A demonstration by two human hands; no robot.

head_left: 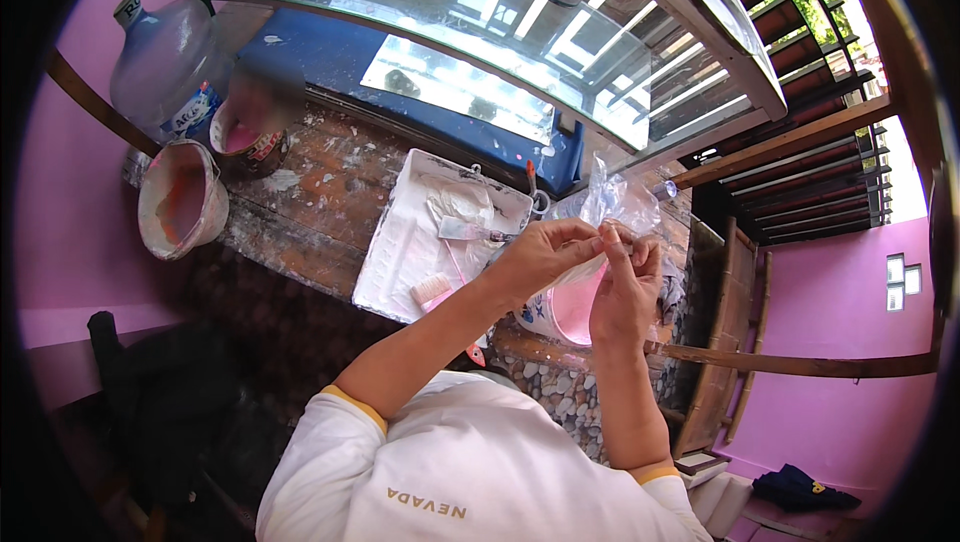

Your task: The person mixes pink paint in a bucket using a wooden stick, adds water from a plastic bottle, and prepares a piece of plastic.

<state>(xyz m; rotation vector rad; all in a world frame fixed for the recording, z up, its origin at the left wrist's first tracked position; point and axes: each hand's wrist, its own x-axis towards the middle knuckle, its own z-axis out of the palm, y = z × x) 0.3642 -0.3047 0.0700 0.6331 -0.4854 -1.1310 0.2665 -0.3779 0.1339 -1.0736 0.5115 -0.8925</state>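
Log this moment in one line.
left hand: pinching clear plastic | right hand: pinching it too | bucket: pink inside, below hands | tray: left of bucket

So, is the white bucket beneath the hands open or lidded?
Open: no lid covers the bucket; its pink inside shows.

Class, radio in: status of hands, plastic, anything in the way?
Left hand, right hand: pinching clear plastic. Bucket below, partly hidden. No obvious obstruction visible.

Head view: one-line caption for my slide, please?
Left hand and right hand close together beside clear plastic, with a pink-lined bucket and white paint tray below.
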